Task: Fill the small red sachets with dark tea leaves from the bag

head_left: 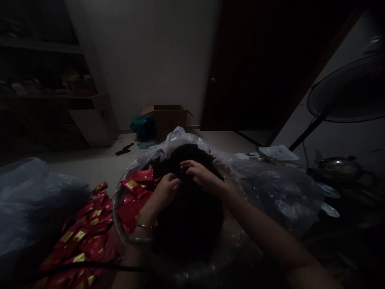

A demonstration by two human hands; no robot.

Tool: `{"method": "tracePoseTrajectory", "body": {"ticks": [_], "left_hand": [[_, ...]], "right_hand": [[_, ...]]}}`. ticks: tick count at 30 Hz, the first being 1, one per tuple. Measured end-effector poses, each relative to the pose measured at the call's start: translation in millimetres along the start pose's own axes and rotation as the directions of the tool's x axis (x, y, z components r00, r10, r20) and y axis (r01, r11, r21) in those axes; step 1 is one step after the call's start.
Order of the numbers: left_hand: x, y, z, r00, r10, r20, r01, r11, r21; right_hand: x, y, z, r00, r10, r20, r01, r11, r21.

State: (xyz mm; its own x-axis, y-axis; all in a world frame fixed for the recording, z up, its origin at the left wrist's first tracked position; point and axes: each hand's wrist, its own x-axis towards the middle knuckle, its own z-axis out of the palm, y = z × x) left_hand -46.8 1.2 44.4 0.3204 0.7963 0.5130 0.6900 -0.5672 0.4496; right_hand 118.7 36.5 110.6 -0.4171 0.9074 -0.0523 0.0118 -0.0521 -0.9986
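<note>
A heap of loose black material, too dark to identify for certain (189, 224), fills the middle of a wide round container (116, 214) lined with clear plastic. Over the upper part of the heap is my left hand (167, 190), wearing a bracelet at the wrist, its thumb and fingers drawn together. My right hand (198, 173) comes in from the right just above it, fingers bent and close together at the tips. Anything between the fingertips is too small and dark to make out. Beside my left hand, inside the container's left side, lie red packets with gold labels (134, 185).
Many more red packets (87, 230) spill out at left, near a large plastic bag (36, 200). Crumpled clear plastic (279, 196) spreads on the right, by a metal kettle (338, 166). Behind are an open cardboard box (171, 120), shelves (45, 95) and a fan (349, 92).
</note>
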Motion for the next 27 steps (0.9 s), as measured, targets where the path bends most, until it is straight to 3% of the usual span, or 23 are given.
{"method": "tracePoseTrajectory", "body": {"ticks": [2,5,8,14,16,19,21,24,27], "left_hand": [[-0.5,-0.4,0.1,1.000,0.006,0.001,-0.006,1.000,-0.004],[-0.8,0.8,0.2,1.000,0.022,0.000,-0.022,1.000,-0.007],[-0.5,2.4,0.5,0.999,0.035,0.006,-0.035,0.999,-0.003],[0.7,5.4,-2.5,0.995,0.094,0.013,-0.095,0.995,0.031],[1.1,7.1,-4.4,0.993,0.114,0.011,-0.114,0.991,0.064],[1.5,9.0,-6.1,0.993,0.122,0.004,-0.122,0.988,0.090],[1.3,8.3,-5.6,0.993,0.113,-0.016,-0.111,0.990,0.092],[0.3,3.5,-3.0,0.992,0.098,-0.081,-0.092,0.993,0.075],[-0.8,-1.9,-1.4,0.986,0.092,-0.140,-0.088,0.995,0.036]], "right_hand": [[-4.5,-2.2,-4.1,0.987,-0.097,0.130,0.134,0.940,-0.314],[-7.0,-3.4,-7.5,0.941,-0.197,0.274,0.331,0.699,-0.634],[-3.7,-1.5,-6.5,0.930,-0.227,0.289,0.367,0.519,-0.772],[6.5,-1.9,-5.6,0.919,-0.178,0.352,0.393,0.339,-0.855],[8.7,-3.2,-8.1,0.905,-0.090,0.415,0.421,0.323,-0.848],[11.5,-4.4,-12.4,0.874,0.003,0.486,0.449,0.378,-0.810],[13.8,-4.7,-14.9,0.885,-0.085,0.457,0.444,0.445,-0.778],[17.2,-5.3,-19.5,0.909,-0.290,0.298,0.413,0.538,-0.735],[16.1,-6.1,-25.7,0.911,-0.360,0.200,0.386,0.574,-0.722]]}}
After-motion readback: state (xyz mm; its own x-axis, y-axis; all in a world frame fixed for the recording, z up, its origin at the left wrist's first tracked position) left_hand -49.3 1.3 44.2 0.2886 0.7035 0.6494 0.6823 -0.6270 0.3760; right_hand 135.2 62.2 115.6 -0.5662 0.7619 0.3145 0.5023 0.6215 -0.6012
